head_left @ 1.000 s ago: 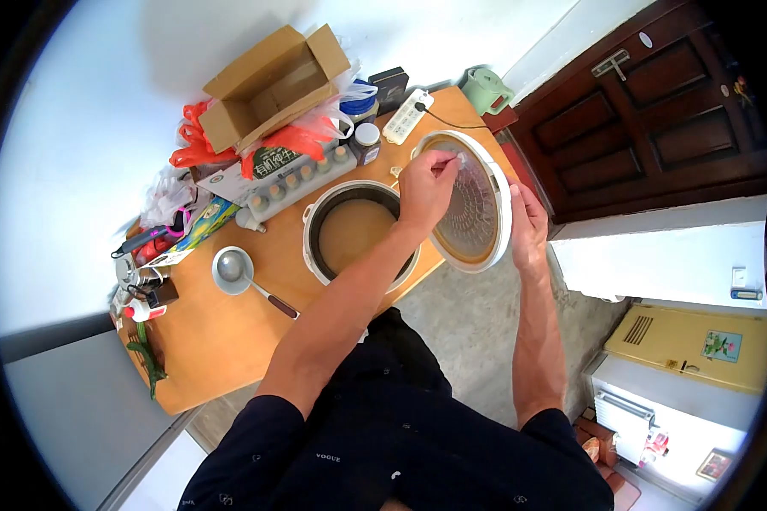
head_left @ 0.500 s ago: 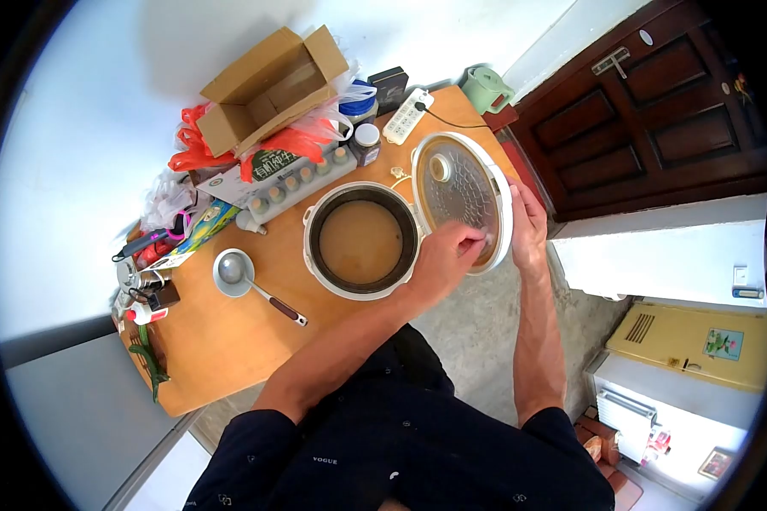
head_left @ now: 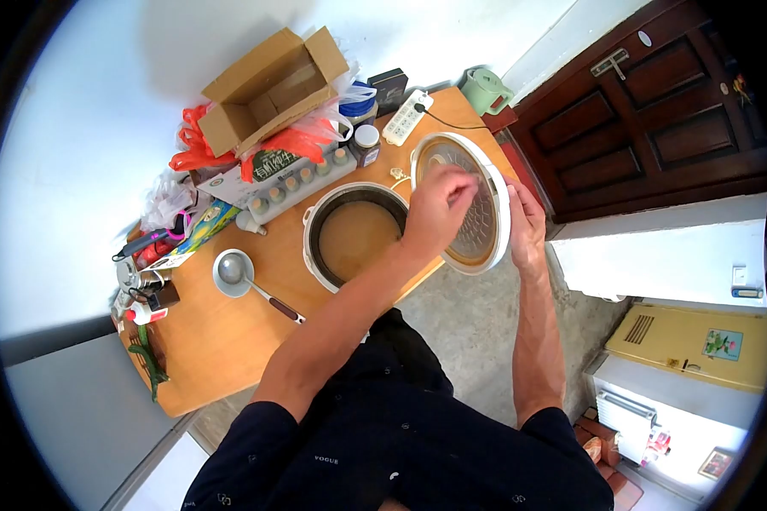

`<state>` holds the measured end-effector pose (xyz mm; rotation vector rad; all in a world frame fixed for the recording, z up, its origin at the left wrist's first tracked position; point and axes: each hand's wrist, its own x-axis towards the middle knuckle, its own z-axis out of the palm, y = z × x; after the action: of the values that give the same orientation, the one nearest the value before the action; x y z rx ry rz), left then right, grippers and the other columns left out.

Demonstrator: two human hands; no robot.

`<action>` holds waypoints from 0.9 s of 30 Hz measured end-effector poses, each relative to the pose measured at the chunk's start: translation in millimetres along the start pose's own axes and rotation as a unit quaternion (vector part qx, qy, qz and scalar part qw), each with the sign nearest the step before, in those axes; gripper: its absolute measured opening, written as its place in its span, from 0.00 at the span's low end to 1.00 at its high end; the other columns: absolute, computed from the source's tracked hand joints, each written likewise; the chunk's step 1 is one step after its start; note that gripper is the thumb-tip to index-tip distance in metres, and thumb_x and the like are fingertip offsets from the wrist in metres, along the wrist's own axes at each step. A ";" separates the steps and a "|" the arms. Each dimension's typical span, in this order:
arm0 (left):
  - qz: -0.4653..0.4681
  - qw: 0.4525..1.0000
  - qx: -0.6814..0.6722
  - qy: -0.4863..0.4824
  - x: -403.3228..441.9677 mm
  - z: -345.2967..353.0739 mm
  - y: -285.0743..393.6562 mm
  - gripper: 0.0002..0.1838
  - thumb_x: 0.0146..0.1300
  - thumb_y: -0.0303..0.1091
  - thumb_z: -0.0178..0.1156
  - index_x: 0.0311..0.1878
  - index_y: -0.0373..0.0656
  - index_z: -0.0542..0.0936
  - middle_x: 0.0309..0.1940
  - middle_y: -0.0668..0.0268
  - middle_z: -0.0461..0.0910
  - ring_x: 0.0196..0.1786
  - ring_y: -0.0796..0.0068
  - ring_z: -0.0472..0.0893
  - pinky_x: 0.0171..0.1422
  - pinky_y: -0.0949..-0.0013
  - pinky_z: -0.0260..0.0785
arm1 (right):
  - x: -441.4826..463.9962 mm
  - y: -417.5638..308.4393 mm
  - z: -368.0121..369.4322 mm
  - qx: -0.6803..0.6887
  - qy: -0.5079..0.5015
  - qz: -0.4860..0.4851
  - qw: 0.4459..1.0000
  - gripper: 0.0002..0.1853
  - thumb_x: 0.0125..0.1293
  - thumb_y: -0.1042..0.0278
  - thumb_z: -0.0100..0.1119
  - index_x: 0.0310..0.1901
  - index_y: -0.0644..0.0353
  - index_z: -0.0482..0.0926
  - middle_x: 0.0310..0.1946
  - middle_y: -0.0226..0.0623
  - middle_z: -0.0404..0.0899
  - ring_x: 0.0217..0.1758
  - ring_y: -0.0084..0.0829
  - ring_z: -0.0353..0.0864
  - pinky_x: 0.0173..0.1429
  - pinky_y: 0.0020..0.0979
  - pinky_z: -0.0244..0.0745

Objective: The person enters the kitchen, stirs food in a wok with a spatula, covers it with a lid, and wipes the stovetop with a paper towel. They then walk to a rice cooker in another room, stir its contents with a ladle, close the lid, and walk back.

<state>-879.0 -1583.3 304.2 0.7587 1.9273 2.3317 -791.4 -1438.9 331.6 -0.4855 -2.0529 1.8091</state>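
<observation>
A white electric cooker (head_left: 314, 261) stands on the wooden table, its dark inner pot holding cloudy tan liquid (head_left: 355, 241). Its round lid (head_left: 488, 232) is tilted up at the cooker's right, wet inner face towards the pot. My right hand (head_left: 527, 223) grips the lid by its right rim. In front of the inner face is my left hand (head_left: 439, 209), fingers closed together near the lid's upper middle. Whatever those fingers hold, if anything, is hidden, and I cannot tell whether they touch the lid. My left forearm covers the cooker's lower right side.
A strainer ladle (head_left: 274, 304) rests in a small bowl (head_left: 222, 285) left of the cooker. Behind are a cardboard box (head_left: 268, 89), a carton with bottles (head_left: 305, 175), a jar (head_left: 366, 145) and a power strip (head_left: 405, 117). Green vegetables (head_left: 151, 362) lie at the table's left edge.
My left hand has moved up and left across the lid's inner face, from its lower edge to its upper middle. The right hand and lid have hardly moved.
</observation>
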 end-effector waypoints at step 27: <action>-0.184 0.971 0.152 -0.025 -36.4 -19.6 -84.1 0.08 0.64 0.28 0.64 0.42 0.33 0.83 0.33 0.55 0.86 0.36 0.69 0.86 0.43 0.68 0.77 | 0.1 1.8 -3.4 -0.036 0.001 0.006 0.999 0.17 0.79 0.63 0.50 0.59 0.64 0.79 0.48 0.31 0.84 0.49 0.19 0.79 0.55 0.24 0.75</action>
<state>-878.2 -1593.0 210.9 0.4157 2.2051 1.8142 -789.8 -1435.7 330.1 -0.5213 -2.1238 1.7452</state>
